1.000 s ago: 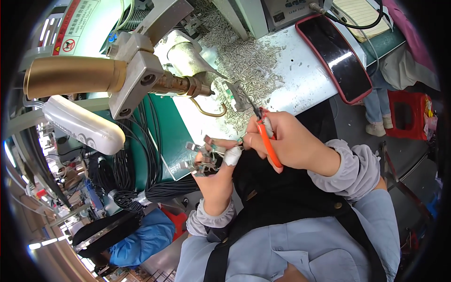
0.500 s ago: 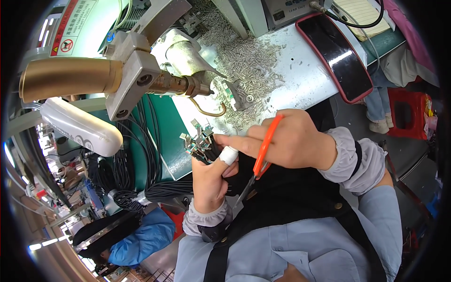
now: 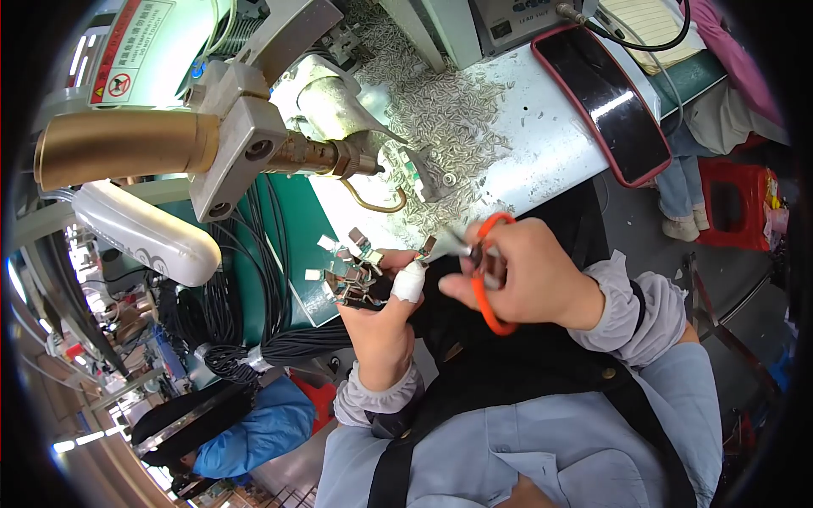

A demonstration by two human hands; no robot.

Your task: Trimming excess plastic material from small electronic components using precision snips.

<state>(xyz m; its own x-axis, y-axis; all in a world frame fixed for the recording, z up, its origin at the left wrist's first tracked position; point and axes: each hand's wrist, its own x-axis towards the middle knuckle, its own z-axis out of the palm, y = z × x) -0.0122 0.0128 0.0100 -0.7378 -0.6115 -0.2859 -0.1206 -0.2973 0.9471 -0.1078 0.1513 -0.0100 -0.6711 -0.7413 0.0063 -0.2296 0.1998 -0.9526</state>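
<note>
My left hand (image 3: 379, 332) is closed around a bunch of black cables whose ends carry small green circuit boards with metal connectors (image 3: 356, 269). These ends fan out above the fist, and one stands apart beside the thumb. White tape (image 3: 409, 282) wraps that thumb. In my right hand (image 3: 546, 275) is a pair of scissors with orange handles (image 3: 489, 317), fingers through the loops. Its dark, blurred blades point toward the lone connector near my left thumb; whether they touch it I cannot tell.
A soldering machine with a brass-coloured barrel (image 3: 127, 151) overhangs the white work plate (image 3: 542, 140), which bears many small metal pieces (image 3: 457, 110). A red-edged phone (image 3: 603, 102) lies at right. Black cable coils (image 3: 207, 326) rest at left. A person in blue (image 3: 254, 427) sits lower left.
The scissors have swung from pointing down toward me to pointing up and away, toward the cable ends. My right hand has drawn back from my left, and the connectors have spread out.
</note>
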